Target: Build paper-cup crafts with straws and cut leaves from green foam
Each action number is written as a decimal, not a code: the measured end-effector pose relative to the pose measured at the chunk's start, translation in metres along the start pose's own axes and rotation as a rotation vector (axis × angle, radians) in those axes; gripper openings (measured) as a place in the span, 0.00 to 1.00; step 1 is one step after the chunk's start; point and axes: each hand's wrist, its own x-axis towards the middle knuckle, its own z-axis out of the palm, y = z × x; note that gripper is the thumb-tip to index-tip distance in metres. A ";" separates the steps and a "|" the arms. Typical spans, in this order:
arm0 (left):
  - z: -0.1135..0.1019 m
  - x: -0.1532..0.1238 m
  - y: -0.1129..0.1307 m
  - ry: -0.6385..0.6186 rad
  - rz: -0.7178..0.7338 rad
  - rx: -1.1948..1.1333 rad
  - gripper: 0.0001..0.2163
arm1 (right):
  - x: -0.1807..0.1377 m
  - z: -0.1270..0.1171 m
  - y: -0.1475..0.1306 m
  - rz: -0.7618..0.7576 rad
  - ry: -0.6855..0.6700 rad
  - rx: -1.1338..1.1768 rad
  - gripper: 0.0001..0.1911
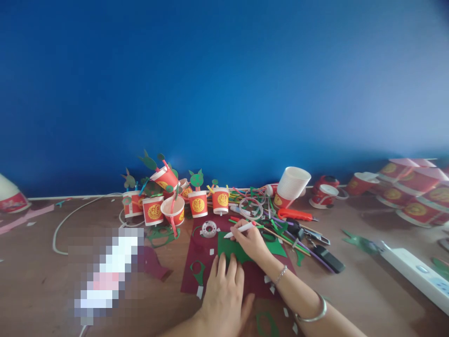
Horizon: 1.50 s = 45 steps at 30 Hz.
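Note:
My right hand (pixel 249 239) grips a white marker (pixel 242 229) with a red end, its tip close to the left part of a green paper sheet (pixel 224 246). Fingers stretched out, my left hand (pixel 226 285) lies flat with its fingertips on the lower edge of that sheet. Beneath both is a dark red sheet (pixel 189 276). A clear tape roll (pixel 209 229) rests just left of the green sheet. Below it lies a cut green scrap (pixel 198 271) with a hole. Black-handled scissors (pixel 269 236) are partly hidden behind my right hand.
Red paper cups (pixel 198 204) with green cut-outs stand along the blue wall. A stack of white cups (pixel 293 185), an orange cutter (pixel 295 215), keys with a black fob (pixel 328 258) and several straws lie behind and right. A white power strip (pixel 417 271) is far right; a pixelated object (pixel 110 271) lies left.

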 end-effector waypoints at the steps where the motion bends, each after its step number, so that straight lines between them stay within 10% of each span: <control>1: 0.000 0.000 0.000 -0.003 0.000 0.000 0.26 | 0.000 0.000 0.000 -0.003 0.001 0.000 0.16; 45: -0.001 0.000 0.001 -0.011 -0.004 0.003 0.26 | 0.000 0.001 0.001 -0.028 -0.064 0.035 0.11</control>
